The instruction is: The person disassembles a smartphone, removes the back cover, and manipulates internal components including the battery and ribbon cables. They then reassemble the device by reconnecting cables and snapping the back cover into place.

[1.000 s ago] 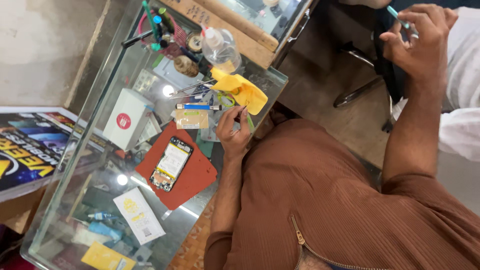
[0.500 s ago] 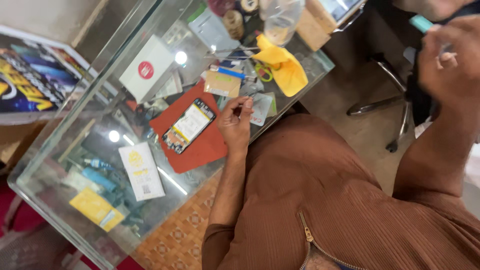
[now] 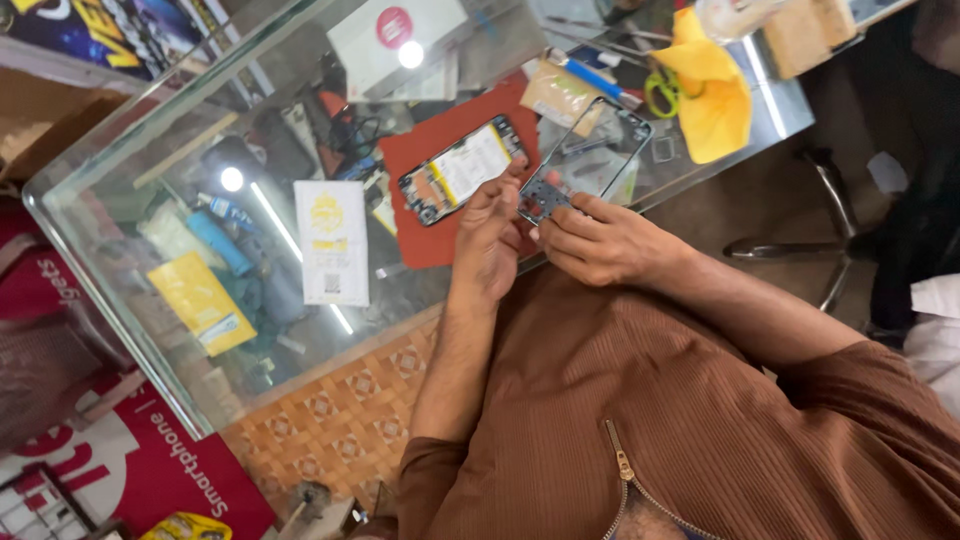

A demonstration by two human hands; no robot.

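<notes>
My left hand point(image 3: 490, 230) and my right hand point(image 3: 600, 240) meet over the near edge of a glass counter point(image 3: 120, 200). Together they grip the lower end of a dark, thin phone frame point(image 3: 590, 160), which is lifted and tilted above the glass. My left fingers pinch its bottom left corner and my right fingers hold its bottom edge. Just left of the frame an opened phone point(image 3: 462, 170) lies on a red mat point(image 3: 425, 245), showing its yellow and white insides. My brown sleeves and shirt fill the lower right.
A yellow cloth point(image 3: 715, 95), green-handled scissors point(image 3: 660, 95) and a blue-tipped tool point(image 3: 590, 72) lie beyond the frame. A white box point(image 3: 400, 35) stands at the back and a white card point(image 3: 332, 240) lies on the glass. A chair base point(image 3: 810, 250) stands to the right.
My right hand has come down from high on the right and joined my left hand. Both now hold the phone frame, raised off the counter. The view has shifted closer.
</notes>
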